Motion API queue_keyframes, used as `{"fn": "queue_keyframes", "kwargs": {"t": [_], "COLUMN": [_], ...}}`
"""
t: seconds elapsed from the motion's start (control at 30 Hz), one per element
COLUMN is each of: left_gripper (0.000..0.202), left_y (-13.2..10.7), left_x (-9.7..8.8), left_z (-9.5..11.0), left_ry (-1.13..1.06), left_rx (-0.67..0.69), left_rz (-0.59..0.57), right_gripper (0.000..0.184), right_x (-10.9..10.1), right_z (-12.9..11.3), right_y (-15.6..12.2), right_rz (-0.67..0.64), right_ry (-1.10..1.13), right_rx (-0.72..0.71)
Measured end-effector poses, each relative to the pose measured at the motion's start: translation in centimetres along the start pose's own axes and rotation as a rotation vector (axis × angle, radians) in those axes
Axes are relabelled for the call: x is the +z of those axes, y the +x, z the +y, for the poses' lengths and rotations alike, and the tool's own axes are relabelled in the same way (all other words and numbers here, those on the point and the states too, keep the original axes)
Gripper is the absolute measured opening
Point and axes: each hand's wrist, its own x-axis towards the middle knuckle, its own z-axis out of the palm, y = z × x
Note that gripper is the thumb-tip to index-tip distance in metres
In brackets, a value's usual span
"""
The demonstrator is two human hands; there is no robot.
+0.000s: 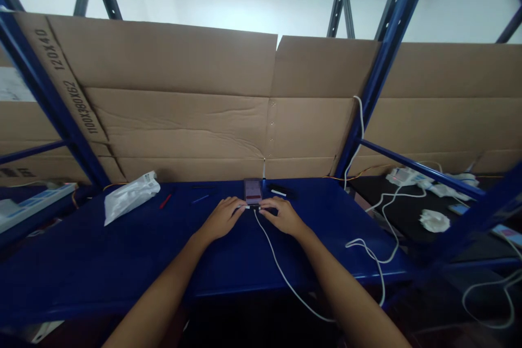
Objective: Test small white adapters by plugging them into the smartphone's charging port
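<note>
A phone with a lit screen stands near the back of the blue shelf, just beyond my hands. My left hand pinches something small and white at its fingertips, by the phone's lower left. From the other side my right hand has thumb and forefinger closed on another small light bit. Between the fingertips sits a small dark piece, too small to name. A white cable runs from this spot down past the shelf's front edge.
On the blue shelf lie a white plastic bag, a red pen-like stick, a blue one and a dark object. Cardboard walls the back. Blue posts flank it; loose cable hangs right.
</note>
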Motion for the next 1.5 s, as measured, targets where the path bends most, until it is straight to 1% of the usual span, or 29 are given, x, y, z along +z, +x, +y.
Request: {"fn": "queue_keyframes", "kwargs": {"t": [0.13, 0.27, 0.6, 0.7, 0.77, 0.83, 0.93, 1.0, 1.03, 1.1, 1.17, 1.23, 1.37, 1.5], "left_gripper": [0.034, 0.034, 0.034, 0.033, 0.032, 0.031, 0.027, 0.026, 0.027, 0.027, 0.024, 0.023, 0.025, 0.023], "left_y": [0.0, 0.1, 0.1, 0.1, 0.1, 0.0, -0.3, -0.4, -0.5, -0.6, -0.6, -0.5, -0.3, 0.1], "left_x": [-0.2, -0.2, -0.3, -0.4, -0.6, -1.0, -1.7, -2.1, -2.2, -2.0, -1.5, -0.7, 0.6, 1.1], "left_z": [-0.1, -0.2, 0.3, 0.2, -0.4, -1.3, -3.2, -4.1, -4.4, -4.4, -3.8, -2.9, -1.5, -1.2], "left_ry": [-0.013, -0.017, -0.025, -0.02, -0.02, -0.01, 0.039, 0.05, 0.041, 0.012, -0.002, 0.014, 0.034, 0.023], "left_rx": [-0.011, -0.008, 0.003, -0.006, -0.03, -0.072, -0.179, -0.265, -0.303, -0.344, -0.338, -0.31, -0.271, -0.321], "left_rz": [0.044, 0.034, 0.019, 0.04, 0.08, 0.135, 0.206, 0.235, 0.22, 0.142, 0.037, -0.035, -0.09, -0.122], "right_gripper": [0.016, 0.008, 0.012, 0.013, 0.012, 0.012, 0.011, 0.01, 0.01, 0.009, 0.009, 0.007, 0.003, 0.006], "right_x": [-0.2, -0.3, -0.4, -0.5, -0.8, -1.2, -1.8, -2.0, -2.0, -1.7, -1.3, -1.0, -0.7, -0.7], "right_z": [0.4, 0.5, -0.3, -0.2, 0.0, 0.2, 0.9, 1.3, 1.5, 1.8, 1.8, 1.7, 1.6, 1.5], "right_y": [0.0, 0.1, 0.2, 0.1, 0.2, 0.2, 0.3, 0.2, 0.1, -0.2, -0.5, -0.7, -0.9, -0.9], "right_rz": [0.031, 0.046, -0.007, 0.013, 0.052, 0.088, 0.125, 0.116, 0.094, 0.024, -0.045, -0.09, -0.131, -0.142], "right_ry": [-0.037, -0.058, -0.076, -0.077, -0.079, -0.085, -0.099, -0.121, -0.144, -0.22, -0.305, -0.365, -0.423, -0.439], "right_rx": [-0.007, -0.021, -0.04, -0.049, -0.055, -0.051, -0.023, -0.011, -0.014, -0.019, -0.014, 0.002, 0.043, 0.071]}}
